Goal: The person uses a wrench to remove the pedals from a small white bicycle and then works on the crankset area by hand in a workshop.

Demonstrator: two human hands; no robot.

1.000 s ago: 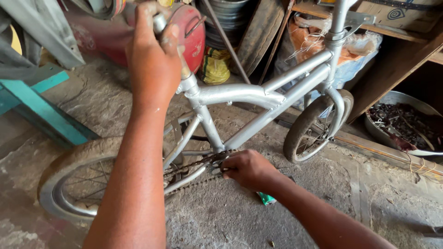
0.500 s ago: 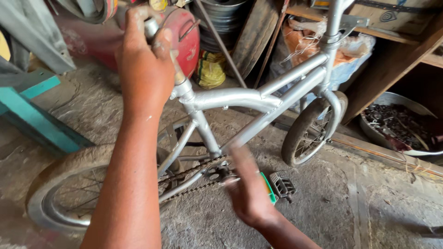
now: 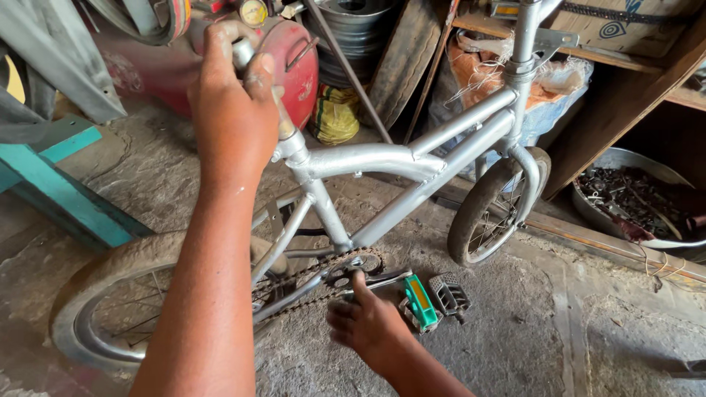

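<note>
Since half a second ago the right hand [image 3: 368, 323] has dropped lower and now rests its thumb against the crank arm [image 3: 386, 277] beside the chainring [image 3: 346, 270], fingers curled loosely and closed on nothing; the green pedal [image 3: 419, 301] sits just right of that hand, with a dark pedal [image 3: 450, 294] lying beside it on the concrete floor [image 3: 551, 331]; the chain [image 3: 294, 290] runs from the chainring back toward the rear wheel [image 3: 110, 309] near the lower left edge of the floor; the left hand [image 3: 232, 110] is clamped around the top of the seat post [image 3: 276, 110], holding the small silver bicycle frame [image 3: 412, 158] upright; the front wheel [image 3: 496, 206] stands farther off to the right; behind it all are a red tank [image 3: 298, 66], a yellow sack [image 3: 334, 114], a metal bowl of scrap parts [image 3: 640, 198] and a turquoise bench [image 3: 66, 191] at the left.
</note>
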